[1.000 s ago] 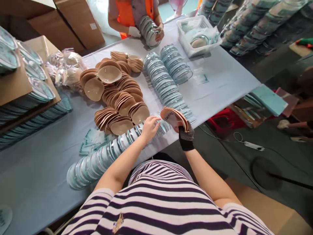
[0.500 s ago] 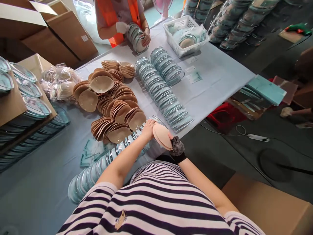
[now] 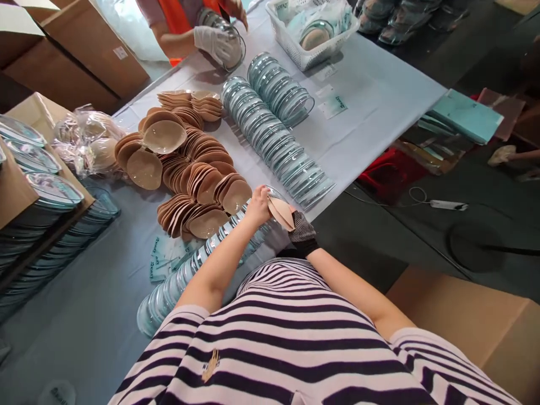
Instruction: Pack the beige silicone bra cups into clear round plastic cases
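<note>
1. Work looks midway: clear cases (image 3: pixel 261 125) line the table (image 3: pixel 379 107) in rows, while tan cups (image 3: pixel 164 136) lie heaped loose.
2. A pair (image 3: pixel 282 214) of cups sits between both hands, near the table's edge.
3. The gloved right hand (image 3: pixel 302 226) grips the pair; the bare left hand's (image 3: pixel 258 207) fingers curl beside it, their pinch unclear.

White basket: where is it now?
Head view, top, right of centre: the white basket sits on the table, just beyond the shorter row of clear cases and to the right of the co-worker's white-gloved hand.
</note>
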The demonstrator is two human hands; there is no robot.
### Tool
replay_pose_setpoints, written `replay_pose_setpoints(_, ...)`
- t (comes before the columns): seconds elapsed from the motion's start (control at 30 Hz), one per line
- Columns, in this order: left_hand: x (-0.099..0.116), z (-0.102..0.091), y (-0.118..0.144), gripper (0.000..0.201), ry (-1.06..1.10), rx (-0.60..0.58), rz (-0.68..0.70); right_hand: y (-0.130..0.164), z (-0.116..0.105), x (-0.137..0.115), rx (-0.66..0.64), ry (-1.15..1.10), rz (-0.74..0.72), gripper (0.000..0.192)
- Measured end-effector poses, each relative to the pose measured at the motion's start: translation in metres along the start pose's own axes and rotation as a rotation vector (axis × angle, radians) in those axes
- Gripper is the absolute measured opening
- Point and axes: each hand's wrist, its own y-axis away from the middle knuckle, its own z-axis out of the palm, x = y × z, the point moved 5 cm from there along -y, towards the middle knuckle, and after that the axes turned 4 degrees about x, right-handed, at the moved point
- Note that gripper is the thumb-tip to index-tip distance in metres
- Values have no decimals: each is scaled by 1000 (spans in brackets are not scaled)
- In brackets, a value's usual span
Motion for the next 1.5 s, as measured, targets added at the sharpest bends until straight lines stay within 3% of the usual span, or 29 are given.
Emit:
replay_pose_setpoints(0.13,-3,-1,-5,117,69,-10,-4,-39,2,-11,-137,28,-54,52)
replay_pose_setpoints(0.2,-3,0,-7,123,78,-28,-8,-54,1,-13,-181,75,-73,46)
replay_pose_setpoints(0.33,1,-1,-6,120,19,-35,-23,-57,2,-2,-183,198,-72,40)
replay_pose_setpoints(0.47,4,4,-4,115,-137,-149,-27,-52,12,15,-158,292,-32,34)
replay_pose_setpoints(0.73,2,4,-6,107,-273,-194,-19,-36,9,19,-35,225,-101,33)
replay_pose_setpoints(0.9,2,4,-5,103,-264,-201,0,-32,11,23,-25,200,31,39)
replay_pose_setpoints(1.0,1,4,-4,103,-269,-200,11,-38,20,22,-92,182,73,38)
replay_pose_setpoints(1.1,-1,6,-3,103,-281,-208,34,-44,26,21,-178,37,118,30)
replay_pose_setpoints(1.27,0,7,-3,104,-300,-199,51,-39,37,28,-477,-619,335,32)
replay_pose_setpoints(1.3,0,7,-2,105,-299,-197,46,-37,36,28,-485,-686,344,31)
replay_pose_setpoints(1.4,2,7,-1,102,-285,-167,42,-37,20,25,-243,-596,216,26)
replay_pose_setpoints(1.47,4,5,1,90,-271,-120,80,-41,7,14,-70,-418,56,26)
replay_pose_setpoints(1.5,6,4,2,80,-264,-100,117,-43,4,7,-52,-329,-12,27)
